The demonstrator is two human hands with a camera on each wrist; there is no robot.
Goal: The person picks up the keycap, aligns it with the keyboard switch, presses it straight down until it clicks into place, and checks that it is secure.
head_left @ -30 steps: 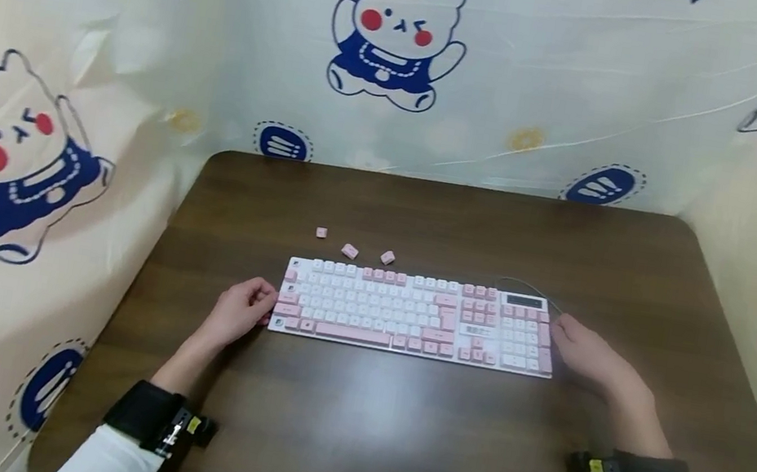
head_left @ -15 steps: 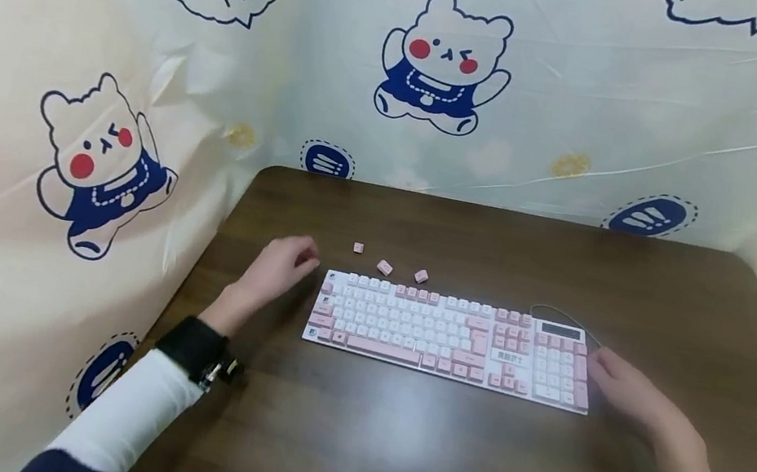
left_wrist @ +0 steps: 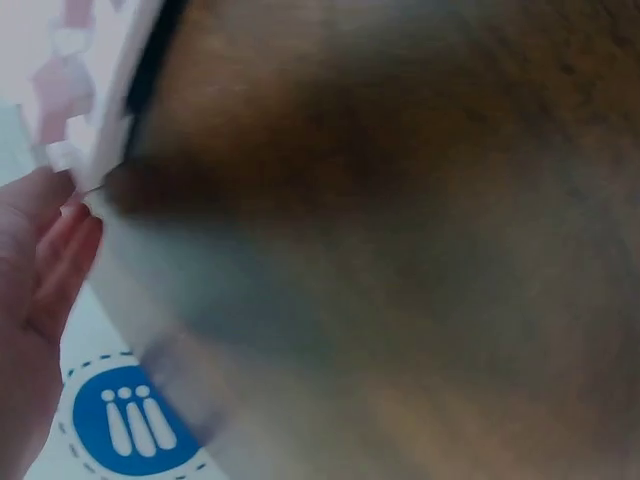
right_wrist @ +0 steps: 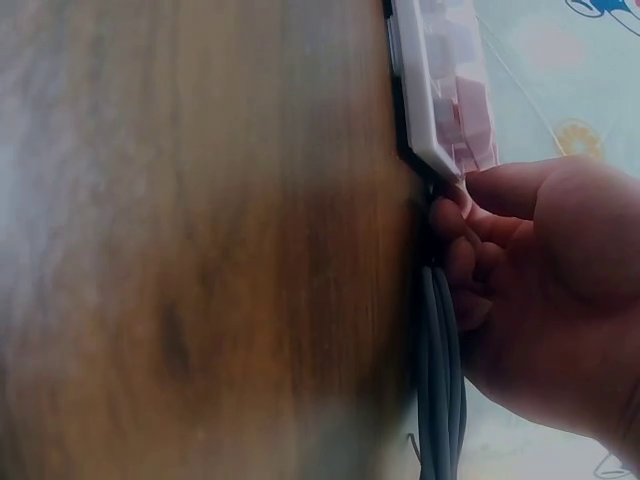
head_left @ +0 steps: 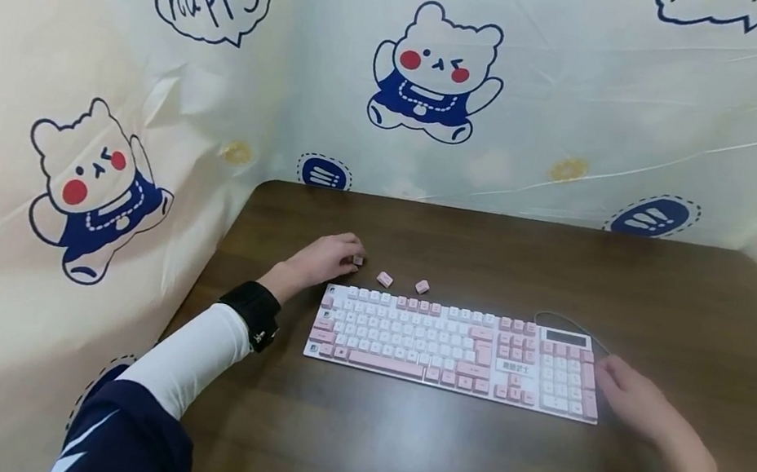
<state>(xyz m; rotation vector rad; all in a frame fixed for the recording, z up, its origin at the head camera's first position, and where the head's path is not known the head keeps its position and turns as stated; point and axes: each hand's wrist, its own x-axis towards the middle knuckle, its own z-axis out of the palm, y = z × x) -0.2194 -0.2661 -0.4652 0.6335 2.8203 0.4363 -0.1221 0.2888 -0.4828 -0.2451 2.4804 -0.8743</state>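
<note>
A pink-and-white keyboard (head_left: 407, 338) lies across the brown table, its right end slightly nearer me. My left hand (head_left: 324, 259) reaches past its top left corner, thumb and fingertips around a small pink keycap (head_left: 357, 261). Two more pink keycaps, a middle one (head_left: 384, 279) and a right one (head_left: 422, 287), lie just behind the keyboard. At the keyboard's right end, my right hand (head_left: 638, 401) grips the edge. In the right wrist view its thumb (right_wrist: 505, 190) is at the keyboard's corner, with the other fingers curled below. The left wrist view is blurred and hides the keycap.
A thin cable (head_left: 569, 322) loops from the back of the keyboard toward my right hand. A dark cable bundle (right_wrist: 437, 370) hangs beside that hand in the right wrist view. A printed cloth (head_left: 543, 89) surrounds the table (head_left: 374, 450) at the back and sides.
My left hand has left the keyboard's left end and moved up and right to the leftmost keycap. The head view has shifted; the right hand stays at the keyboard's right end.
</note>
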